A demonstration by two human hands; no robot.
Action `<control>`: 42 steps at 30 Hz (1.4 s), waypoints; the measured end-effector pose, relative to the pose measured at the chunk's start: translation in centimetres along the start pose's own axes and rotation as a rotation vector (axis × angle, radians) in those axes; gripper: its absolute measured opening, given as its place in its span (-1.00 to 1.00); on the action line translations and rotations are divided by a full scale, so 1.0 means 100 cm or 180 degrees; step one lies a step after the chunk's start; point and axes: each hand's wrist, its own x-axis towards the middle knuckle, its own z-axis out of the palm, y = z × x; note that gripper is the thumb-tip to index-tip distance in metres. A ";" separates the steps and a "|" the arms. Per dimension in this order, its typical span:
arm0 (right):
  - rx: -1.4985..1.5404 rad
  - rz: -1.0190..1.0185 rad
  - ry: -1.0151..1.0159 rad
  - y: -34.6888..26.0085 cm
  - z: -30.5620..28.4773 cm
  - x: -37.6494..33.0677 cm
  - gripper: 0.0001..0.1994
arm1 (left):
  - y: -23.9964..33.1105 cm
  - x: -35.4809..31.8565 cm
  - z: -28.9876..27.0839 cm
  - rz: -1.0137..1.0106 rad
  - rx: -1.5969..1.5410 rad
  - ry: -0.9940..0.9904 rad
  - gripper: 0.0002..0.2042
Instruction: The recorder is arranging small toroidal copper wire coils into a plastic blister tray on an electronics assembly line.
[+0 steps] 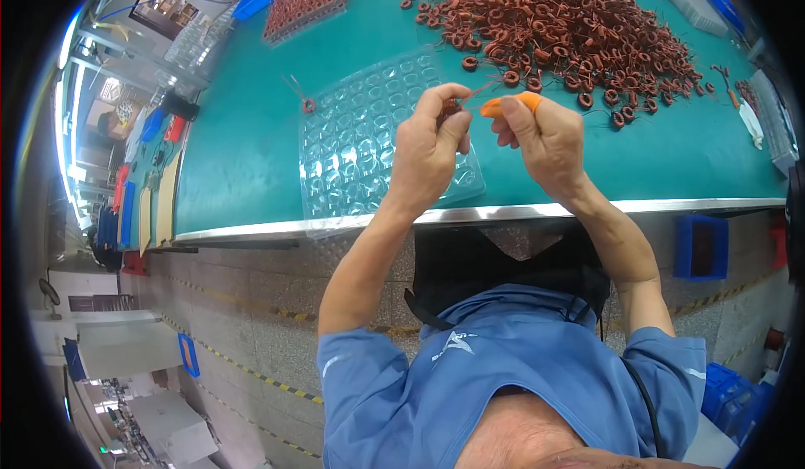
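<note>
While the left hand [429,146] pinches a reddish-brown, wire-wound ring coil [451,108] between thumb and fingers over the right edge of the clear plastic tray with round pockets [340,163], the right hand [549,142] is just right of that tray, its thumb drawn against the bright orange finger covering [524,100]; whether these fingers clamp a thin wire lead, I cannot tell. The step appears to be dressing the coil's leads, so the left pinch should be firm on the wound body yet light enough not to shift the turns. Any pull by the orange-covered fingertip is best made smoothly along the lead, as a sharp sideways tug could kink it or loosen the winding. Working above the tray's right edge, with the wrists low, should steady both hands. Beyond the tray to the right, the loose heap of reddish-brown ring coils [553,29] looks liable to tangle by its leads, so lifting them 1 at a time seems wise. At the tray's far left corner, 1 lone reddish-brown coil with long leads [309,106] deserves clearance from the left forearm.
</note>
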 end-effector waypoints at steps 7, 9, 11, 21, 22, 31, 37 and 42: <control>0.0573 0.0485 0.0177 0.016 0.001 0.003 -0.75 | 0.003 -0.008 -0.003 -0.0439 -0.0501 -0.0180 -0.80; 0.0913 0.0580 -0.0158 0.009 0.002 0.005 -0.76 | -0.006 -0.008 -0.014 -0.0928 -0.1219 -0.0559 -0.71; 0.0969 0.0687 -0.0367 0.010 -0.005 0.007 -0.76 | 0.000 -0.006 -0.025 -0.1574 -0.1561 -0.1181 -0.55; 0.1171 0.0702 -0.0461 -0.003 -0.004 0.002 -0.76 | -0.004 -0.014 -0.009 -0.0276 -0.0464 -0.0810 -0.76; 0.0693 0.0343 -0.0304 -0.003 -0.002 -0.002 -0.77 | 0.001 -0.016 -0.005 -0.0381 -0.0589 -0.0690 -0.77; 0.0417 0.0517 -0.0421 0.008 -0.002 0.005 -0.77 | -0.005 -0.022 0.001 -0.0505 -0.0018 -0.0385 -0.78; 0.0785 0.0881 -0.0081 0.015 -0.002 -0.007 -0.71 | -0.005 -0.015 -0.001 -0.0382 0.0082 -0.0062 -0.73; 0.1205 0.1293 -0.0756 0.003 0.008 -0.005 -0.72 | -0.005 -0.009 -0.014 -0.0156 0.0985 -0.0541 -0.72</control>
